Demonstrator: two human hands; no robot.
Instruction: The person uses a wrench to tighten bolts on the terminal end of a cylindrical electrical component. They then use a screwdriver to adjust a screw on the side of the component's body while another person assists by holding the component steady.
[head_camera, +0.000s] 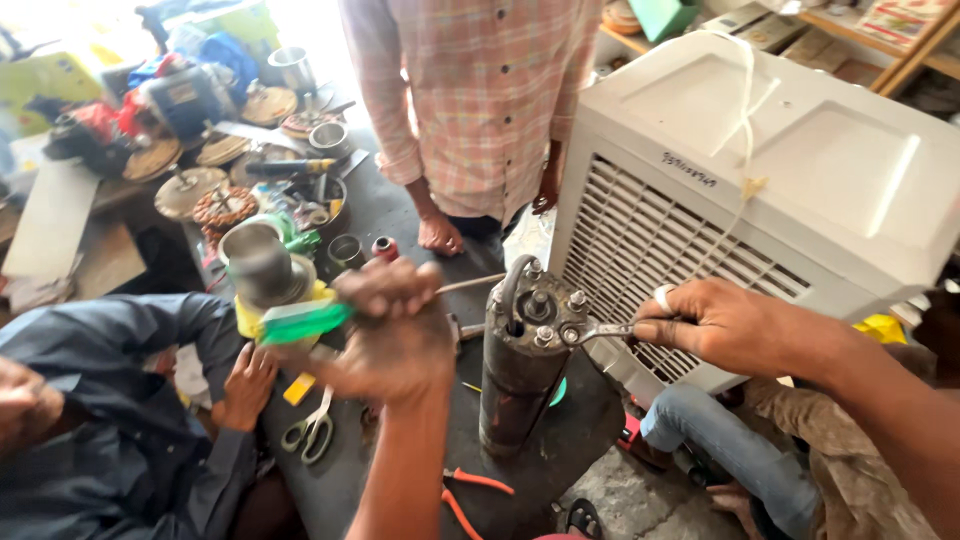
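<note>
Now the right hand (725, 325) pinches a thin metal spanner (600, 332) on a bolt atop the rusty upright cylindrical motor (520, 365), near the dark worktop (390, 205) front edge. Left hand (385, 335) is a closed fist on a green-handled tool (300, 322); a white cooler (770, 170) crowds the right.

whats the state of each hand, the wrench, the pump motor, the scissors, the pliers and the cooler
left hand: closed in a fist on a green-handled tool
right hand: gripping a wrench
wrench: head set on a nut on top of the pump motor
pump motor: standing upright on the dark table
scissors: lying flat, shut
orange-handled pliers: lying flat, handles spread
white air cooler: upright, cord draped over its top
</note>
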